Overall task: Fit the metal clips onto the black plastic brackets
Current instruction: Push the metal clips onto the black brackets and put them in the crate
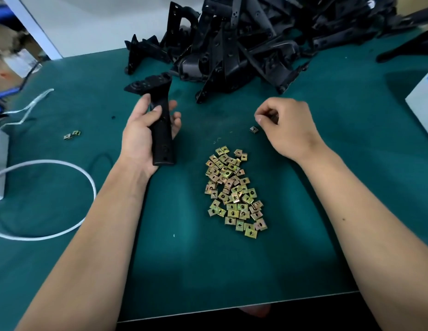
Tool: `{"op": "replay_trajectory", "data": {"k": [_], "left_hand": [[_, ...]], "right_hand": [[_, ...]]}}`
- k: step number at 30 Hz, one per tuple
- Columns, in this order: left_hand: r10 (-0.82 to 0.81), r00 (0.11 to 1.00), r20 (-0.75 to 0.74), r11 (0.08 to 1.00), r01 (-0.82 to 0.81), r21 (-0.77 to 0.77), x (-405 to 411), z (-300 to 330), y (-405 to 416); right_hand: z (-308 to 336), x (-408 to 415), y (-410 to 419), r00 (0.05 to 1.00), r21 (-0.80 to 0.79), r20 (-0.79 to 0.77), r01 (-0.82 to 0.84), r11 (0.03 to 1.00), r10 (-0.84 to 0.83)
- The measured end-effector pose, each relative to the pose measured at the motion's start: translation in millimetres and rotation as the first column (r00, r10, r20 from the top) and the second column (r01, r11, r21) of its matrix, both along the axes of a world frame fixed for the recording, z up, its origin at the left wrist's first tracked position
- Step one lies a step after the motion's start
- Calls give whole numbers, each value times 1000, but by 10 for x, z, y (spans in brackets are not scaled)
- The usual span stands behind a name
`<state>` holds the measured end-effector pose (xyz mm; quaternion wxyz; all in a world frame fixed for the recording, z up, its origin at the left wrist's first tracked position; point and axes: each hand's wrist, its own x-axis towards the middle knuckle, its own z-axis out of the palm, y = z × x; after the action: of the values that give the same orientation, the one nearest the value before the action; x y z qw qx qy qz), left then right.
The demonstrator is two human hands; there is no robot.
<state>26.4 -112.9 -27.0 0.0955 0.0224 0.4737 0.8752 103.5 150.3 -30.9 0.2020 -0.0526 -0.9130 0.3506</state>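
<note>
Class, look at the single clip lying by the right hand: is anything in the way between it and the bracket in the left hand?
Nothing visible. Only bare green mat lies between the loose clip near the right hand and the bracket held by the left hand. The clip pile sits nearer the person.

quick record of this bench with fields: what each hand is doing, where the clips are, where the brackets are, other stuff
left hand: left hand grips a black bracket by its long stem, wide end away from the person
right hand: right hand curled, fingertips seem to pinch something small; too small to tell what
single clip: single clip on the mat just below those fingertips
clip pile: clip pile between the forearms
stray clips: stray clips, two, far left
bracket heap: bracket heap at the back
surface: green mat
other: white cable looped at left
</note>
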Motion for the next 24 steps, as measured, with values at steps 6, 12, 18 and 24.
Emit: {"op": "replay_trajectory", "data": {"k": [6, 12, 18, 24], "left_hand": [[-109, 990, -90, 988, 98, -118, 20, -20, -1], [-475, 843, -251, 704, 193, -683, 55, 90, -193], [-320, 850, -418, 198, -371, -907, -36, 96, -310], [106, 949, -296, 382, -314, -869, -96, 37, -284]], "right_hand": [[36, 3, -15, 989, 206, 125, -102, 973, 77], [49, 31, -116, 988, 262, 125, -126, 957, 96], [-2, 6, -112, 994, 169, 84, -83, 982, 69], [2, 26, -218, 994, 12, 36, -101, 995, 100]]}}
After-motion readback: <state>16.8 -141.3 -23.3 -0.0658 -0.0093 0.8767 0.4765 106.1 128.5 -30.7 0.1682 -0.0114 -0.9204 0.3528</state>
